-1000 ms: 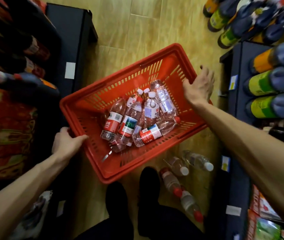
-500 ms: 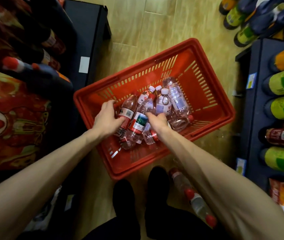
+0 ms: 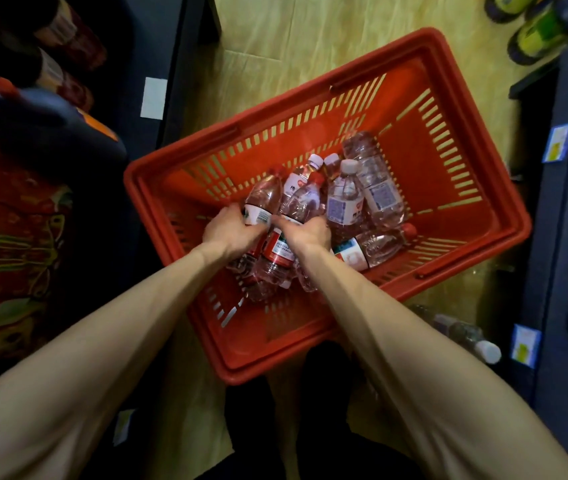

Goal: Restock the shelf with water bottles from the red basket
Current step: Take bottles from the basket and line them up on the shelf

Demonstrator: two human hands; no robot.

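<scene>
You are reaching into the red basket (image 3: 476, 188) on the floor, your left hand (image 3: 230, 230) curling around a red-labelled water bottle (image 3: 261, 206) and your right hand (image 3: 306, 233) closing on the red-capped bottle (image 3: 301, 202) just beside it. Next, I judge, you are lifting both clear of the pile and carrying them to the shelf. Your wrists are hiding your fingertips, so the firmness of each grip is hard to make out.

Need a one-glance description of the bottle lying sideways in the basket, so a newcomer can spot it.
Start at the red basket on the wooden floor and find the bottle pile near its middle. At the pile's right edge, just right of the right hand, lies the sideways bottle. Unlike its neighbours, whose caps point to the far wall, its red cap points right, at the slotted side wall.
</scene>
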